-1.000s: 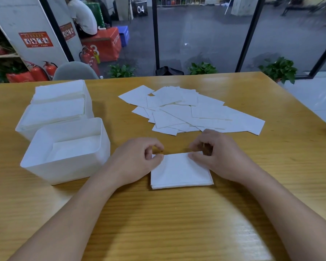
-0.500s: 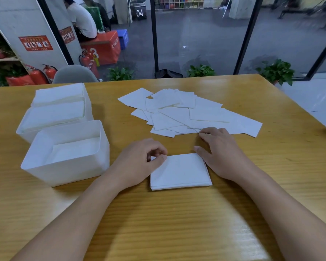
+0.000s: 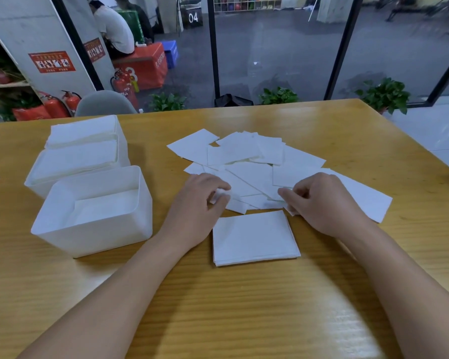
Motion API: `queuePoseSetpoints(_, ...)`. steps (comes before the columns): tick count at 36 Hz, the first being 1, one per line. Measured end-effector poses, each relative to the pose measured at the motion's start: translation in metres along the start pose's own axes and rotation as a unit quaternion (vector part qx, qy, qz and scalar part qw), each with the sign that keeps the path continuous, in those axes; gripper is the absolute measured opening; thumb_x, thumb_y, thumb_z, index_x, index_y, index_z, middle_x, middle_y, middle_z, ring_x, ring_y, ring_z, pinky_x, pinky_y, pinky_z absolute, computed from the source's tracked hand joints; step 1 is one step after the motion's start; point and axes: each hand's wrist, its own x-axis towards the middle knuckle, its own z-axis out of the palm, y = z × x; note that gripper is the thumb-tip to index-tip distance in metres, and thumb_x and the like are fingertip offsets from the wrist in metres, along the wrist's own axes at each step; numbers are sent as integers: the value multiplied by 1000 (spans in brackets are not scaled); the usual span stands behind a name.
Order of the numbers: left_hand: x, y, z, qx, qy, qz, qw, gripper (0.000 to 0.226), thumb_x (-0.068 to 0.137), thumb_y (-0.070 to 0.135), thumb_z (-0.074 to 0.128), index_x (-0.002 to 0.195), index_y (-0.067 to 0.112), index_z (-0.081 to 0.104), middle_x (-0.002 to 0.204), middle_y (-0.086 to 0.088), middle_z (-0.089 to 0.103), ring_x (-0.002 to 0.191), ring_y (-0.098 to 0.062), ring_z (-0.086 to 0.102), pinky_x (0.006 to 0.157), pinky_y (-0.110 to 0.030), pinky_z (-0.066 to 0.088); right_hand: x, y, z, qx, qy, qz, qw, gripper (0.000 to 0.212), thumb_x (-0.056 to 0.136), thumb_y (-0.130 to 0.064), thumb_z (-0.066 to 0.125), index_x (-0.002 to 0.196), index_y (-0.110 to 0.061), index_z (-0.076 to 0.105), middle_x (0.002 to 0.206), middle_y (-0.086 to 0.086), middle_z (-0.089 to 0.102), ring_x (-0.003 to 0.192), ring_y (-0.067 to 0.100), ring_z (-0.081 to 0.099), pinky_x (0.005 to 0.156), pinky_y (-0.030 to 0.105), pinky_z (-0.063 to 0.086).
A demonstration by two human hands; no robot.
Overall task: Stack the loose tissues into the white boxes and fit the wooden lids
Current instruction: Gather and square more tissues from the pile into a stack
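- Left hand (image 3: 205,195) pinches a loose tissue (image 3: 219,195) at the scattered pile's (image 3: 257,167) near edge; right hand (image 3: 319,200) pinches another
- Squared tissue stack (image 3: 254,238) lies just nearer, between both hands; open white box (image 3: 94,211) sits left, closer to the left hand

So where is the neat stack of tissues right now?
In the head view the neat stack of tissues lies flat on the table, centre, between the two forearms, just nearer than the loose tissues and right of the nearest white box.

— Where are the hands relative to the neat stack (image 3: 254,237)?
— Both just beyond it: left hand (image 3: 200,200) and right hand (image 3: 319,200) each pinch loose tissues (image 3: 249,161). White boxes (image 3: 94,206) sit left on the tabletop (image 3: 244,307).
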Motion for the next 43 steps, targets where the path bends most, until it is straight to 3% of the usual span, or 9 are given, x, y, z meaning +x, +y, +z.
queuePoseSetpoints(4, 15, -4, 3, 29, -22, -16, 999, 29, 105, 39, 72, 131, 28, 74, 124, 20, 69, 123, -3, 52, 98, -16, 43, -1, -1, 8, -40, 7, -24, 999, 51, 99, -48, 72, 60, -18, 57, 54, -3, 56, 57, 12, 54, 51, 31, 34)
queuePoseSetpoints(7, 16, -4, 2, 53, -28, 4, 998, 15, 107, 38, 69, 116, 29, 78, 111, 21, 72, 111, -4, 53, 86, -14, 43, -3, -2, 10, -53, 2, -41, 998, 46, 98, -46, 74, 63, -21, 55, 56, -5, 56, 56, 12, 52, 52, 30, 33)
queuePoseSetpoints(11, 15, -2, 1, 133, -22, 39, 990, 26, 111, 28, 59, 91, 25, 74, 92, 14, 73, 96, -12, 53, 78, -36, 50, -3, -2, 11, -58, 8, -53, 997, 46, 98, -44, 75, 63, -22, 54, 55, -6, 55, 56, 11, 52, 51, 29, 32)
queuePoseSetpoints(20, 14, 1, 0, 161, -25, 44, 986, 28, 114, 20, 50, 94, 24, 69, 93, 13, 69, 91, -13, 53, 70, -41, 52, -6, -9, 20, -28, 29, -107, 993, 39, 97, -37, 77, 64, -29, 58, 60, -11, 57, 71, 9, 59, 53, 22, 32)
queuePoseSetpoints(26, 13, 1, -1, 146, -18, 49, 988, 24, 112, 9, 52, 94, 19, 64, 93, 9, 63, 95, -15, 50, 73, -45, 52, -10, -18, 24, -8, 40, -141, 989, 6, 97, -28, 80, 93, -27, 76, 94, -13, 67, 85, 9, 58, 71, 20, 40)
queuePoseSetpoints(29, 11, 3, -7, 108, -10, 67, 992, 22, 113, 12, 51, 96, 19, 62, 96, 9, 61, 94, -15, 52, 78, -41, 50, -12, -20, 24, -2, 51, -150, 987, 26, 95, -20, 83, 120, -25, 77, 119, -10, 64, 104, 11, 57, 84, 10, 39)
queuePoseSetpoints(33, 2, 2, -18, 5, -37, 64, 997, 16, 114, 24, 55, 102, 29, 65, 100, 19, 63, 95, -9, 60, 78, -24, 46, -14, -23, 22, -9, 61, -161, 985, 31, 95, -18, 85, 125, -22, 79, 132, -6, 62, 124, 17, 52, 99, 25, 41)
queuePoseSetpoints(38, -9, -8, -26, -84, -82, 41, 992, 13, 113, 34, 60, 106, 40, 68, 101, 12, 71, 85, -21, 63, 73, -27, 49, -13, -24, 22, 12, 91, -194, 977, 6, 96, -15, 82, 101, -20, 84, 116, -7, 70, 114, 21, 55, 102, 44, 46)
queuePoseSetpoints(43, -7, -11, -26, -107, -58, 21, 992, 10, 112, 36, 61, 106, 41, 68, 104, 14, 73, 88, -22, 66, 75, -27, 50, -13, -24, 24, 13, 91, -229, 969, 18, 93, -26, 86, 110, -25, 81, 121, -12, 67, 119, 17, 54, 104, 45, 44)
